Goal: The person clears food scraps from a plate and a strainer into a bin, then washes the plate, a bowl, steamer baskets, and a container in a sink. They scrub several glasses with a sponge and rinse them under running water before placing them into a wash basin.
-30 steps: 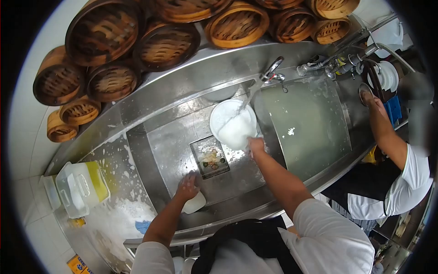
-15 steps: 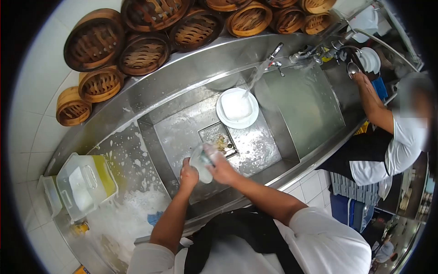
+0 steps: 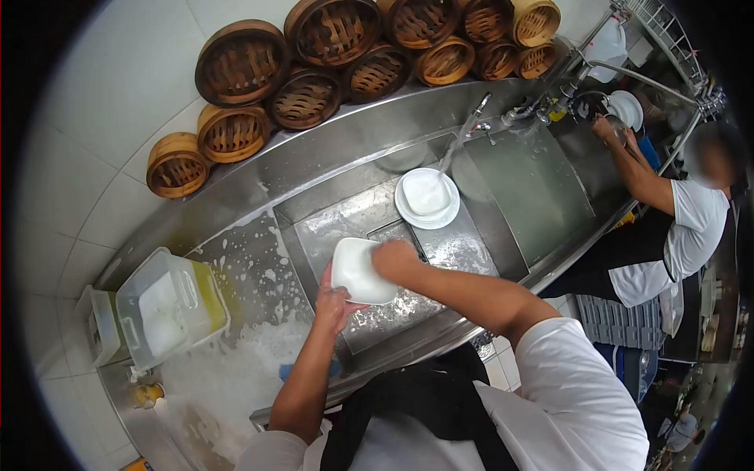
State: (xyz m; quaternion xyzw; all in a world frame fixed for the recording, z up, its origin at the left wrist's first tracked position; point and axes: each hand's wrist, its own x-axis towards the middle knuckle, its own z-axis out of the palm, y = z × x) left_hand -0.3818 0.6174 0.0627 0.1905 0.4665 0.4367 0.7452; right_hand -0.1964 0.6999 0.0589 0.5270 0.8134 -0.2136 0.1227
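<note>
My left hand (image 3: 331,302) grips a white square bowl (image 3: 363,271) by its left and lower rim, with the hollow facing up toward me. At the bowl's right side is my right hand (image 3: 397,261), its fingers curled against the rim and blurred; what they hold, if anything, is hidden. The bowl is above the steel sink basin (image 3: 322,228). Further back in that basin, a second white square bowl (image 3: 426,193) sits on round white plates (image 3: 452,217) under water running from a tap (image 3: 479,106).
Bamboo steamers (image 3: 302,100) line the ledge behind the sink. A water-filled basin (image 3: 534,188) lies to the right, where a co-worker (image 3: 699,212) handles dishes. Left, a plastic tub (image 3: 169,310) stands on the foamy counter (image 3: 243,267); a blue cloth (image 3: 286,371) lies partly behind my left arm.
The bowl has turned from edge-on to hollow side up. My right hand has moved from its face to its right rim. The camera view has shifted, and the co-worker's hands have moved.
</note>
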